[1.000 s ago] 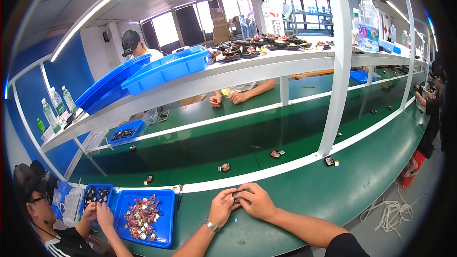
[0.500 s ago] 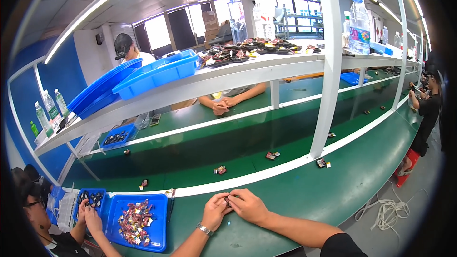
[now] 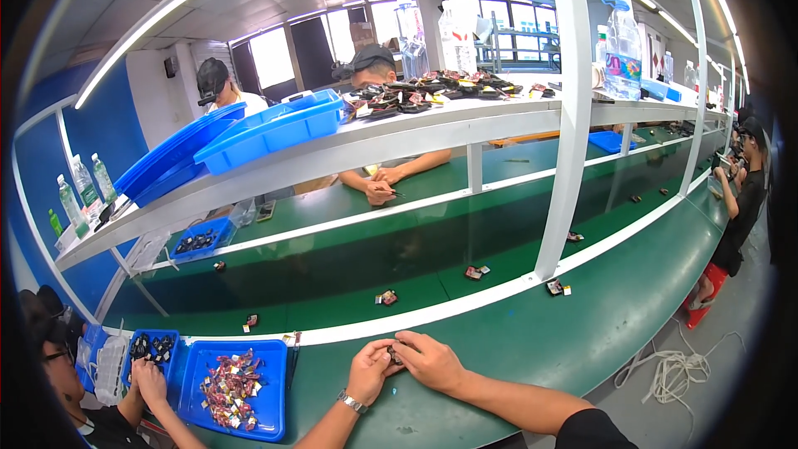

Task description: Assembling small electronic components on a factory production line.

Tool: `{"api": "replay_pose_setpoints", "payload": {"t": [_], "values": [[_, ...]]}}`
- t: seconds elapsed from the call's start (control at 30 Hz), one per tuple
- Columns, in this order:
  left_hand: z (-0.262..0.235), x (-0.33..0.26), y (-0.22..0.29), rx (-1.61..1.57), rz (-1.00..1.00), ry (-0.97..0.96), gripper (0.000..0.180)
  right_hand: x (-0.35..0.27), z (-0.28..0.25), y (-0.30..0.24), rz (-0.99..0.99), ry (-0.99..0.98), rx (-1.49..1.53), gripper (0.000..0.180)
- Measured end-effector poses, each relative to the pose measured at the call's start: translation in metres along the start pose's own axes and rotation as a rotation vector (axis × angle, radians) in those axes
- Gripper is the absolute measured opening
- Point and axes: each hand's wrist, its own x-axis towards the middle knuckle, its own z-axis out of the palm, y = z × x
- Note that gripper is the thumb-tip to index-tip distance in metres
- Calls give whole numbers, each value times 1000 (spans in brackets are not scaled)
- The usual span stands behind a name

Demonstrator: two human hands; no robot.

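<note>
My left hand (image 3: 371,374), with a metal watch on its wrist, and my right hand (image 3: 432,363) meet over the green bench (image 3: 515,349). Both are closed, fingertips pressed together around a small dark piece (image 3: 395,356). Fingers cover most of it, so its exact kind cannot be made out. Left of my hands stands a blue tray (image 3: 282,395) holding a heap of small parts (image 3: 231,387) with reddish wires and white and yellow labels. A tiny light-blue bit (image 3: 394,392) lies just below my hands.
Past a white ledge (image 3: 366,333), small labelled parts (image 3: 386,298) sit spaced along a green conveyor belt (image 3: 332,299). A white post (image 3: 563,133) rises at right, carrying a shelf with blue trays (image 3: 270,129) and heaped black parts (image 3: 432,91). Co-workers sit left, opposite and far right.
My hands stay together, the fingers shifting slightly around the small piece. The co-worker at left has lowered their hands toward the smaller blue tray. Opposite, a capped head has come into view above the shelf.
</note>
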Motion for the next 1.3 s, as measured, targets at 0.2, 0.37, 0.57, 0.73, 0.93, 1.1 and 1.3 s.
{"api": "replay_pose_setpoints", "payload": {"t": [0.2, 0.37, 0.57, 0.73, 0.93, 1.1, 1.3], "values": [[1, 3, 0, -24, -18, 5, 26, -1, 1, 4, -3, -39, 44, 17], [-3, 4, -3, -1, -21, -4, 26, 0, 3, 3, 22, -9, 43, 18], [-3, 1, -2, -19, -10, -20, 26, -1, 5, 2, 31, -2, 31, 15], [-2, 0, -3, -15, -14, -52, 26, -1, 1, 1, 16, 0, 9, 13], [-6, 1, -6, -40, -10, -74, 26, -1, -5, 4, -76, 0, -61, 15], [-10, 5, -7, -72, -3, -61, 25, 5, -4, 4, -136, 10, -138, 19], [-11, 4, -12, -107, 46, -24, 27, 0, -3, -4, -5, -52, 8, 26]]}}
